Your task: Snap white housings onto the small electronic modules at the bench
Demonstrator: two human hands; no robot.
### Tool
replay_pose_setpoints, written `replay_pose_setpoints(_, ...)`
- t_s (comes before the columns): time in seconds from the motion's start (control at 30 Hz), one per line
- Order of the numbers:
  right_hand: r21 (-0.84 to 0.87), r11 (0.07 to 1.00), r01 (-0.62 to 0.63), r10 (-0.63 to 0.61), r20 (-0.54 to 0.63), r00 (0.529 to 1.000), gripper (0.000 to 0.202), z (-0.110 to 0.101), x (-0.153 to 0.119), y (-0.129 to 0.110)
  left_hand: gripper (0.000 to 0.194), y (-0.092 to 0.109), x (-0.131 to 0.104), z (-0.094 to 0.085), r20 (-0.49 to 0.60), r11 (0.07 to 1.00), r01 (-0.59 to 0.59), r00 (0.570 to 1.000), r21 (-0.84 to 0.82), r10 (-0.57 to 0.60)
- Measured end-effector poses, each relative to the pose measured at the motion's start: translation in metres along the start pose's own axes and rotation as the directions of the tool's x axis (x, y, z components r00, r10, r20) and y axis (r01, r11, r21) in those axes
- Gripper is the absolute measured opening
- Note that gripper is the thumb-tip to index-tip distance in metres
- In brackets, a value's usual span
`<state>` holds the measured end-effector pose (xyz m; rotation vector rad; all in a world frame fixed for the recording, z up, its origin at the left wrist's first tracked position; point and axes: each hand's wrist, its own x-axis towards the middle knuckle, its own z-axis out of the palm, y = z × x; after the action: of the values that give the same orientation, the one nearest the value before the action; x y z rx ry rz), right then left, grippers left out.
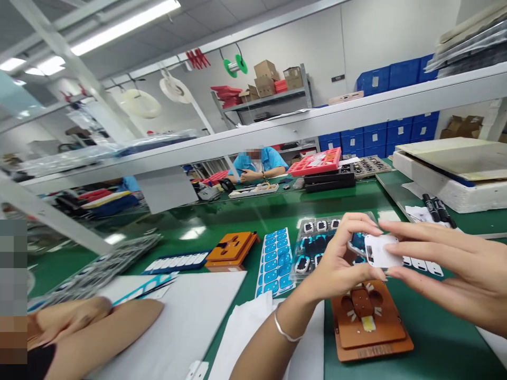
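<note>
My left hand [341, 256] pinches a small white rounded plate [381, 251] by its left side, thumb below and fingers above. A dark slot shows near the plate's left edge. From the right, my right hand [443, 258] grips the same plate, with fingertips lying on its face and edge. Just below both hands sits a brown fixture block [370, 338] with a shaped recess in its middle. Behind my left hand is a clear tray [298, 268] of small white-framed parts, partly hidden. A sheet of blue stickers [273, 262] lies left of that tray.
Farther left are an orange fixture [232, 249] and a blue strip of white pieces [176, 263]. A co-worker's arm [106, 327] rests on a white sheet [190, 316]. Black markers [438, 208] lie at right. Another person [259, 163] sits across the green bench [253, 208].
</note>
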<state>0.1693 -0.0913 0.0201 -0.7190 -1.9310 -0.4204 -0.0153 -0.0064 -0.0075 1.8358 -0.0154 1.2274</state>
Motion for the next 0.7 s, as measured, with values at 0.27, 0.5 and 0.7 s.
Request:
replay_pose_setpoints(0.27, 0.017, 0.995, -0.103, 0.103, -0.019, 0.994, 0.009, 0.006, -0.002, 0.002, 0.043, 0.005, 0.000, -0.001, 0.015, 0.996, 0.081, 0.997, 0.036, -0.082)
replay_pose_setpoints(0.5, 0.056, 0.984, -0.166, 0.169, -0.044, 0.985, 0.014, -0.001, 0.003, -0.003, 0.048, 0.023, -0.008, -0.002, 0.050, 0.977, 0.210, 0.976, 0.033, -0.211)
replay_pose_setpoints(0.7, 0.033, 0.994, -0.106, 0.108, -0.042, 0.993, 0.018, -0.005, 0.008, -0.008, 0.065, 0.024, -0.007, 0.001, 0.033, 0.994, 0.110, 0.993, -0.024, -0.109)
